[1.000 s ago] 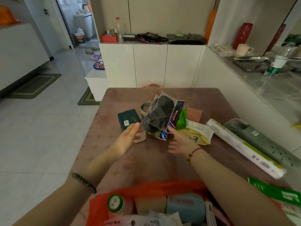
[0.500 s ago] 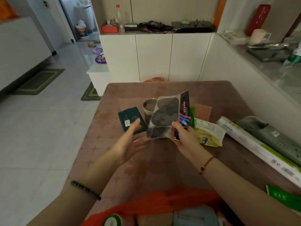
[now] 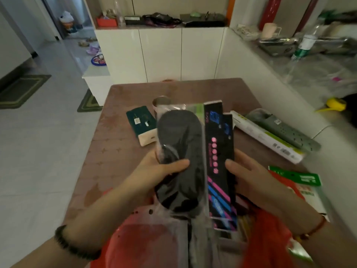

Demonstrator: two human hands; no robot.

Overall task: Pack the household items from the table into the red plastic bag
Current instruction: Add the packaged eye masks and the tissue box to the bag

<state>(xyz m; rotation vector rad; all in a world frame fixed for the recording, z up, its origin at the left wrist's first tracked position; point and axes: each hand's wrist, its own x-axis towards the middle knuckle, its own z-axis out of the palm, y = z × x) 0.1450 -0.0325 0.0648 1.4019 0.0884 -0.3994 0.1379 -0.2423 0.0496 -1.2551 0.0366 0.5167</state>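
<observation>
- One bench (image 3: 119, 136) with a brownish-pink top fills the middle of my view, and everything left to pack lies on its far and right parts.
- One red bag (image 3: 139, 246) sits at the near edge under my forearms, its mouth open toward me; what is inside is too blurred to name.
- One clear packet of black insoles (image 3: 180, 155) stands upright above the bag's mouth, its lower end reaching down to the opening.
- One black card with pink and blue print (image 3: 219, 163) stands against the packet's right side, touching it; I cannot tell whether it is part of the same pack.
- One long white box (image 3: 270, 139) lies slantwise on the right, with one grey slipper (image 3: 284, 130) just behind it, touching or nearly so.
- One green and white packet (image 3: 295, 177) lies at the near right, beside the bag.
- One dark green box (image 3: 140, 119) lies flat to the left of the insoles, and one metal cup (image 3: 161, 100) stands just behind them.
- My left hand (image 3: 156, 171) has its grip closed on the packet, thumb across the front, the other fingers hidden behind.
- My right hand (image 3: 251, 176) holds the card's right edge, thumb on the front, fingers loosely curled rather than clenched.
</observation>
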